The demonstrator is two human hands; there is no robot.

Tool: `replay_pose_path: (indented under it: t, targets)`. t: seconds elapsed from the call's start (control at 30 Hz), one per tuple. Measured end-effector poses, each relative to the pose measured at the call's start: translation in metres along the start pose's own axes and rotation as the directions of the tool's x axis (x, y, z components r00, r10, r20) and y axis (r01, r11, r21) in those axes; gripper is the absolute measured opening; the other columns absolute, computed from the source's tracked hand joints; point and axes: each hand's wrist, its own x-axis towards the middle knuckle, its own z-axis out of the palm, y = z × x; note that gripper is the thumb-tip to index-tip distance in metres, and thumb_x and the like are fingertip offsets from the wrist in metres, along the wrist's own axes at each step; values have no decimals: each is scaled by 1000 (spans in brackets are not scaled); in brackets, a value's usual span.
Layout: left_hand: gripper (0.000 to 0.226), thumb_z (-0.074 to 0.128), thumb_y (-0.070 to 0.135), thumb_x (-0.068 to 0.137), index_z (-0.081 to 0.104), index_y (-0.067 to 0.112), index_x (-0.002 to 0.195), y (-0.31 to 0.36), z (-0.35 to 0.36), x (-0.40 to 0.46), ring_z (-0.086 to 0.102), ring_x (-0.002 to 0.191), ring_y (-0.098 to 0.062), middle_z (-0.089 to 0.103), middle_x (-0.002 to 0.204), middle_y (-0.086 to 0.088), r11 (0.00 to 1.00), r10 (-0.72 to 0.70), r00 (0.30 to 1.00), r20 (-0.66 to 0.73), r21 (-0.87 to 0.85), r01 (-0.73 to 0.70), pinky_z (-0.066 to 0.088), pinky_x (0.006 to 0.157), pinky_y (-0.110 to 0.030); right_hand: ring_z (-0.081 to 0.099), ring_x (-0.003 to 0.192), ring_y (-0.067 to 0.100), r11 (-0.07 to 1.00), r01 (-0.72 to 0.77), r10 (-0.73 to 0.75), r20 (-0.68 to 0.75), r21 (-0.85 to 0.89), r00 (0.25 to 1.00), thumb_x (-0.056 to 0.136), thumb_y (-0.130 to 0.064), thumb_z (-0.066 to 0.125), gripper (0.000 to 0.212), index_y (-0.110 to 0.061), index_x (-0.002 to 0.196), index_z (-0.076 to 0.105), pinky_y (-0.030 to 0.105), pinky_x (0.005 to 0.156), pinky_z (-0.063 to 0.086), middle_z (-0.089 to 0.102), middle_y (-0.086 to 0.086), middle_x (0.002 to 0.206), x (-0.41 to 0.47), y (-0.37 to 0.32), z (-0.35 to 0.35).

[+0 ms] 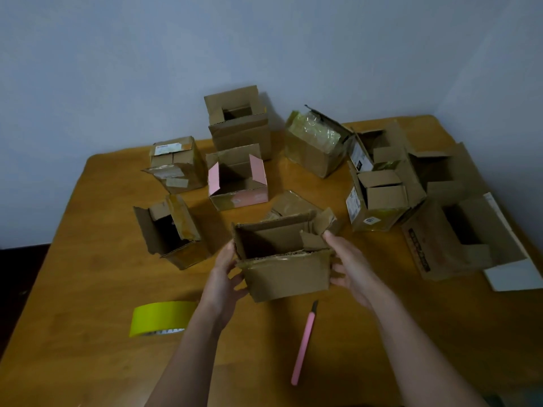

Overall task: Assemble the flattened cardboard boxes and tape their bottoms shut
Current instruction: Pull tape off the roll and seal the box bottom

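We grip the open cardboard box (286, 259) at mid-desk (88, 274), left hand (224, 274) and right hand (349, 268) curled round its sides.

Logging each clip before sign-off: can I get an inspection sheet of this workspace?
Surface: wooden table, orange-brown.
Job's things: box in hand, open top up, held at mid-table; assembled boxes stand around it, among them a pink-flapped box behind; yellow tape roll near the left forearm.
Clutter: pink utility knife lying near the right forearm; white sheet at the right edge.
Grips: left hand holds the box's left side; right hand holds its right side, thumb at the top flap.
Cables: nothing seen.
Surroundings: plain grey wall behind the table.
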Motion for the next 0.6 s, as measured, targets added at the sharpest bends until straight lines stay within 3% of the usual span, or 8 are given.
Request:
replay_pose_path:
  t: [0.07, 0.17, 0.27, 0.37, 0.47, 0.53, 0.6]
  targets:
    - [44, 52, 55, 92, 48, 46, 135, 2, 1, -3, 44, 130, -30, 44, 145, 3, 999, 35, 999, 38, 33, -36, 35, 107, -60, 48, 126, 25, 999, 20, -22, 41, 50, 999, 75, -45, 69, 48, -40, 120, 53, 48, 105, 42, 48, -1, 139, -1, 1, -3]
    - [40, 53, 42, 96, 48, 44, 136, 4, 2, 0, 53, 124, -27, 53, 139, 5, 997, 73, 994, 81, 5, -74, 44, 102, -56, 56, 120, 22, 975, 81, -99, 78, 206, 992, 79, -16, 72, 61, -33, 133, 52, 43, 104, 47, 56, 3, 132, 1, 3, -8]
    - [43, 57, 35, 95, 48, 38, 137, 7, 9, 3, 56, 118, -30, 55, 134, 0, 998, 54, 997, 57, 20, -55, 50, 94, -51, 56, 120, 22, 978, 68, -66, -16, 199, 998, 82, -4, 70, 63, -27, 137, 49, 45, 104, 46, 58, 3, 131, 3, 6, -3]
    - [40, 58, 33, 93, 51, 36, 133, 6, 13, 6, 54, 115, -31, 53, 133, -3, 998, 26, 1000, -12, 50, -26, 50, 84, -45, 56, 117, 19, 997, 62, -56, -113, 53, 992, 82, -6, 72, 60, -28, 134, 50, 37, 95, 52, 59, -1, 126, 5, 11, 3]
    - [39, 57, 29, 95, 50, 35, 133, 8, 15, 6, 54, 112, -28, 53, 129, 0, 998, 38, 998, -42, 53, -36, 50, 83, -43, 55, 109, 11, 993, 115, -117, -165, -24, 979, 90, -25, 65, 32, -30, 121, 56, 24, 83, 49, 59, -14, 107, 5, 8, 4]
    - [40, 53, 28, 98, 47, 33, 137, 12, 16, 8, 54, 112, -26, 53, 128, 0, 999, 40, 997, -63, 29, -39, 51, 88, -44, 55, 115, 17, 992, 112, -120, -204, -50, 972, 96, -37, 54, 21, -29, 114, 59, 33, 94, 48, 60, -11, 107, 8, 5, 3]
    - [36, 46, 27, 101, 46, 30, 137, 18, 19, 10, 57, 111, -25, 55, 125, 0, 998, 53, 996, -67, 20, -51, 51, 90, -42, 52, 121, 20, 995, 101, -99, -223, -3, 970, 98, -38, 49, 32, -23, 126, 56, 39, 103, 44, 58, -5, 117, 13, -1, 1]
